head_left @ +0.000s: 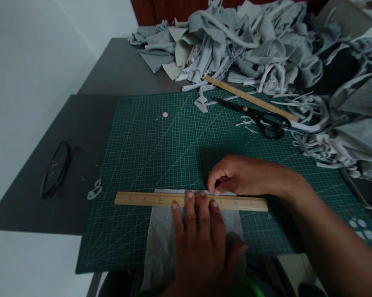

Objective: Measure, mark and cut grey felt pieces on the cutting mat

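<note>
A strip of grey fabric (164, 239) lies on the green cutting mat (148, 140), its near end hanging over the mat's front edge. A wooden ruler (142, 199) lies crosswise over the fabric's far end, reaching past it on both sides. The left hand (201, 243) lies flat on the fabric with its fingers (190, 206) slightly spread and their tips pressing down on the ruler. The right hand (238, 175) rests just behind the ruler at its far edge, fingers curled together with thumb and forefinger closed at the fabric's top edge; whether they pinch a small tool or the cloth itself cannot be told. Farther back on the mat lie black scissors (260, 117), blades shut, beside a second wooden ruler (250, 98) set at a slant. Behind and to the right of them a large heap of grey fabric scraps (260, 45) spreads across the dark surface (89, 119) and spills onto the mat. A small pink disc (165, 114) sits on the mat's far part. A pair of black glasses (55, 169) lies on the surface left of the mat, with a small clear loop (94, 190) near the mat's left edge.
</note>
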A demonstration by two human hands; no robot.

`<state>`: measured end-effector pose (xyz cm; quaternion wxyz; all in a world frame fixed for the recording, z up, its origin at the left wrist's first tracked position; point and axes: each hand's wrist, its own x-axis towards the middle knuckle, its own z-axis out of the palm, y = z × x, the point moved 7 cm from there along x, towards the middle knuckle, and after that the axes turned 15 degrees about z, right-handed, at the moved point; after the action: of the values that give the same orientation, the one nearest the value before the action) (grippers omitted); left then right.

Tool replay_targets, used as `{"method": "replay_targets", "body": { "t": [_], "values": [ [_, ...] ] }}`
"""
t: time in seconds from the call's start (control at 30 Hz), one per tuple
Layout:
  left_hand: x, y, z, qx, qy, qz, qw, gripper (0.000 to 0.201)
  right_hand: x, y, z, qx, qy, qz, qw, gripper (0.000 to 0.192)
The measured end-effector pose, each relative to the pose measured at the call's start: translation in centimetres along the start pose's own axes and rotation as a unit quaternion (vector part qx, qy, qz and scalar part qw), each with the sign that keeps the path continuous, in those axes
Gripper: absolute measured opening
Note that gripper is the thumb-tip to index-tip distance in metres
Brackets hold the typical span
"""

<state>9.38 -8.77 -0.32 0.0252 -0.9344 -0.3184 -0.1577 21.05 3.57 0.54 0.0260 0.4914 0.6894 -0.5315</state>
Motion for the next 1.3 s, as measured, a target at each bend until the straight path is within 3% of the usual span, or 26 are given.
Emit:
{"method": "replay_targets", "body": {
  "t": [0.6,1.3],
  "values": [
    [-0.1,0.0,-0.1,-0.001,0.002,0.008,1.000,0.074,-0.3,-0.3,-0.1,-0.007,0.008,0.006,1.000,0.020],
    [-0.1,0.2,-0.7,0.025,0.008,0.011,1.000,0.087,0.1,0.8,0.7,0.014,-0.003,0.026,1.000,0.020]
  ]
}}
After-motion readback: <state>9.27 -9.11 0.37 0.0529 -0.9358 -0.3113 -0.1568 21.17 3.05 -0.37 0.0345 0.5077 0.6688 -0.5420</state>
